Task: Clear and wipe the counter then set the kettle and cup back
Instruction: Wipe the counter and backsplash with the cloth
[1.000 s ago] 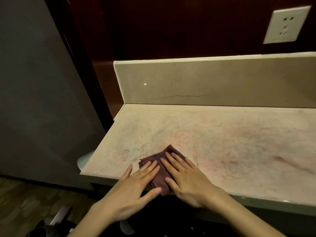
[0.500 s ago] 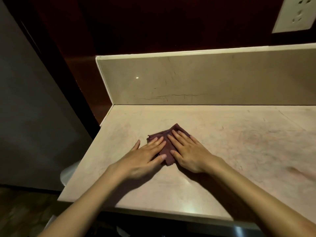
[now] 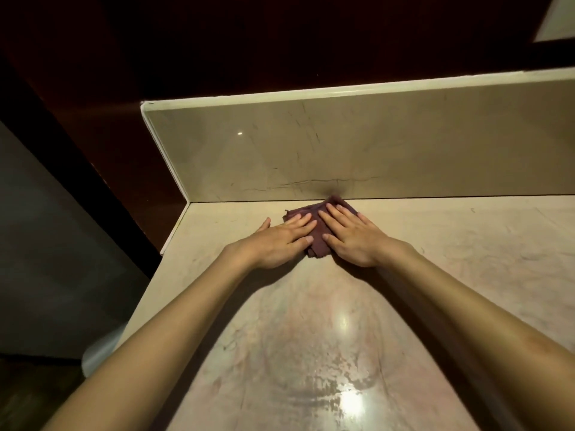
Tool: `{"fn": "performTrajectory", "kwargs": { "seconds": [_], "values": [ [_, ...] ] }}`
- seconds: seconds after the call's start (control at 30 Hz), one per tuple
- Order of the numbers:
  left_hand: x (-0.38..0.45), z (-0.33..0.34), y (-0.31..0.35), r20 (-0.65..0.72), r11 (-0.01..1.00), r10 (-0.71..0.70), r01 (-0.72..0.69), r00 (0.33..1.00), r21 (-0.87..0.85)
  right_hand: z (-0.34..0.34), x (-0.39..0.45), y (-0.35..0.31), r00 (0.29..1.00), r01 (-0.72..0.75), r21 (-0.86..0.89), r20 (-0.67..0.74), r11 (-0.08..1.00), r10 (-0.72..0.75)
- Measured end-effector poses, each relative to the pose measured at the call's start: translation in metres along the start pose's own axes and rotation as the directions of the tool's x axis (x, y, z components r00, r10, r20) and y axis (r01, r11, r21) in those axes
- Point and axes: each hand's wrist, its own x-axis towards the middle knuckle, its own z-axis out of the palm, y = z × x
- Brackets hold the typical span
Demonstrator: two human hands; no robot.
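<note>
A folded dark maroon cloth (image 3: 317,234) lies on the pale marble counter (image 3: 311,353), its far corner touching the foot of the backsplash (image 3: 342,150). My left hand (image 3: 277,241) presses flat on the cloth's left part with straight fingers. My right hand (image 3: 351,234) presses flat on its right part, fingers straight and pointing toward the backsplash. Both arms stretch out over the counter. A wet sheen shows on the counter near me. No kettle or cup is in view.
The counter's left edge (image 3: 149,293) drops beside a dark wood wall (image 3: 93,119) and a grey panel (image 3: 46,244). A white rounded object (image 3: 99,353) sits below that edge. A white wall plate's corner (image 3: 557,20) shows at the top right.
Both hands have pushed the cloth away from the counter's front edge to the backsplash. My arms are now stretched out and the view has shifted forward over the counter.
</note>
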Motion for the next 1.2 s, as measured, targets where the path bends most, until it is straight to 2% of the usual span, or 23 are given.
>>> {"fn": "performTrajectory", "kwargs": {
  "seconds": [0.2,0.43,0.83,1.2],
  "values": [
    [0.025,-0.009,0.004,0.008,1.0,-0.004,0.004,1.0,-0.011,-0.009,0.011,0.013,1.0,-0.016,0.0,0.008,1.0,0.016],
    [0.002,0.007,0.025,-0.024,1.0,0.029,-0.029,0.999,-0.006,-0.001,-0.016,0.016,1.0,-0.029,-0.003,0.006,1.0,0.029],
    [-0.093,0.057,0.099,0.003,0.988,0.134,-0.134,0.991,0.078,0.026,-0.148,0.008,1.0,-0.009,0.008,0.008,1.0,0.009],
    [-0.167,0.1,0.157,0.032,0.984,0.159,-0.161,0.987,0.075,0.051,-0.259,-0.001,0.999,0.019,0.008,0.032,1.0,-0.019]
  ]
}}
